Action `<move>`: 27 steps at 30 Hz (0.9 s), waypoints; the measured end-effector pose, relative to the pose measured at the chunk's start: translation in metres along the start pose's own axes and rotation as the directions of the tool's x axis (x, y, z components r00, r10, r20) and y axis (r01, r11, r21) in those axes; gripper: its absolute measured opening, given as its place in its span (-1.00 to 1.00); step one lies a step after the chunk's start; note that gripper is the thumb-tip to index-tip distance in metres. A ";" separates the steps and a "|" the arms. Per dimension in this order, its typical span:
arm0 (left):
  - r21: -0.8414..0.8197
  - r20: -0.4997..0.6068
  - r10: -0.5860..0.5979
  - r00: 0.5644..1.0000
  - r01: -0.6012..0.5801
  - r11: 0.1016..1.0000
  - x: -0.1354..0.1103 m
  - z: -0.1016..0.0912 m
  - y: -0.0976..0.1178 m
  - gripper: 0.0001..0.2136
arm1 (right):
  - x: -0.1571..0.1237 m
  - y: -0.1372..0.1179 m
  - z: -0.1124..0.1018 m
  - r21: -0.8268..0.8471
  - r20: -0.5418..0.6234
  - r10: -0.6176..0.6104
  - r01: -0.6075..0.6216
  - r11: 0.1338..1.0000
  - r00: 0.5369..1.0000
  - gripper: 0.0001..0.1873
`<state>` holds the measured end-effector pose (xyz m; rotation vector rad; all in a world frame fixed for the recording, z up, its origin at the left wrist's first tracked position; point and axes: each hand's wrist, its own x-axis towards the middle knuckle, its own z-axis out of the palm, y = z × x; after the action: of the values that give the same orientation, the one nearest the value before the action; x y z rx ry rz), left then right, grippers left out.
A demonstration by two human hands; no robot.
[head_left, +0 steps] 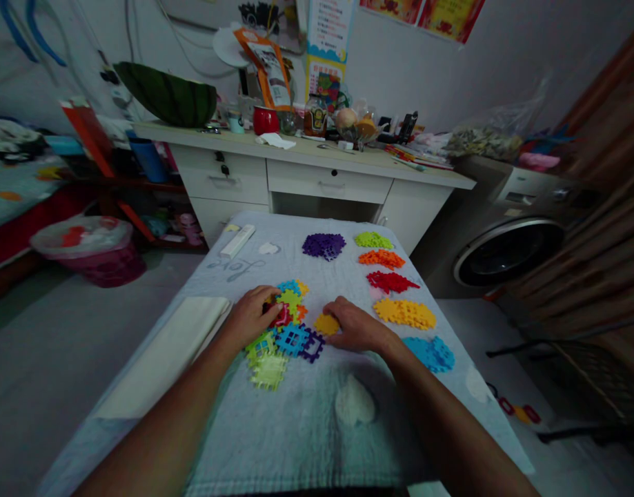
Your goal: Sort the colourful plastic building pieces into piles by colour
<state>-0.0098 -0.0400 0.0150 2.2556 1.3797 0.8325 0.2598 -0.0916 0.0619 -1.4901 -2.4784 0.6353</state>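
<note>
Tabletop (306, 428), cloth-covered: a tug on the cloth could shift everything on it.
Blue heap (433, 354), beside the right forearm: a careless elbow might scatter it.
Mixed pile (290, 338), multicoloured toothed pieces, left of centre: interlocked edges may drag neighbours along.
Right hand (352, 324), thumb and fingers closed on one yellow piece (325, 324), just right of the pile: a slack pinch could drop it.
Left hand (254, 314), fingers curled over the pile; hold cannot be told.
Yellow heap (405, 314), near the red heap (390, 281): overspill could mix colours.
</note>
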 end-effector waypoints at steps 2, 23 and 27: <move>0.000 -0.001 -0.004 1.000 0.004 1.000 0.000 0.001 -0.001 -0.69 | 0.000 0.001 -0.004 0.049 -0.027 0.014 -0.013 0.999 1.000 -0.63; 0.103 -0.026 -0.022 0.999 0.025 0.994 0.001 0.005 -0.003 -0.51 | 0.002 0.019 0.004 -0.100 -0.166 0.133 -0.151 0.983 0.977 -0.46; 0.163 0.043 -0.037 0.998 0.029 0.986 0.000 0.003 0.001 -0.45 | -0.011 0.026 -0.013 -0.084 -0.201 0.136 -0.155 0.984 0.970 -0.42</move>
<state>-0.0069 -0.0402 0.0137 2.3499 1.5094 0.6754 0.2907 -0.0867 0.0624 -1.6950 -2.2985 0.3715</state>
